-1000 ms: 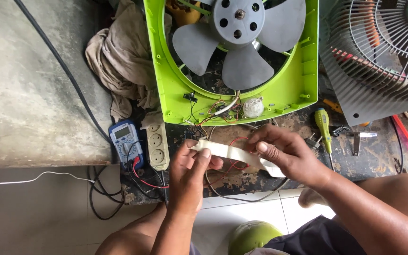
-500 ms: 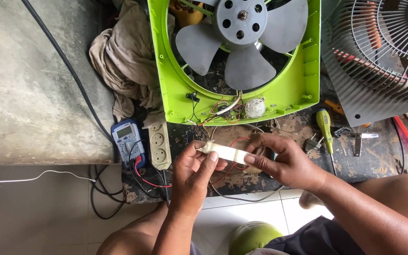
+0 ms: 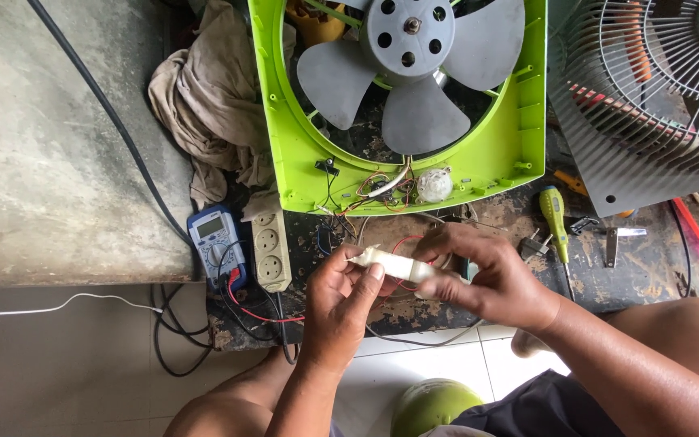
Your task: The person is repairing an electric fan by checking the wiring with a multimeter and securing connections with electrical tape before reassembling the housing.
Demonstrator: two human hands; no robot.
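Observation:
Both of my hands hold a small white oblong plastic part (image 3: 394, 265) just below the fan. My left hand (image 3: 341, 303) pinches its left end with thumb and fingers. My right hand (image 3: 483, 275) grips its right end from above. Thin red and black wires (image 3: 402, 243) run from the part up to the lime-green box fan frame (image 3: 519, 137), whose grey blades (image 3: 414, 73) lie face up. A small white round part (image 3: 434, 184) sits in the frame's lower edge among loose wires.
A blue multimeter (image 3: 216, 243) and a beige power strip (image 3: 271, 247) lie to the left, with red and black leads. A green-handled screwdriver (image 3: 554, 214) lies at the right. A grey fan grille (image 3: 657, 97) fills the upper right, a crumpled cloth (image 3: 208, 105) the upper left.
My hands with the white part have moved slightly closer together, and my right hand now covers more of the part. The view has shifted a little.

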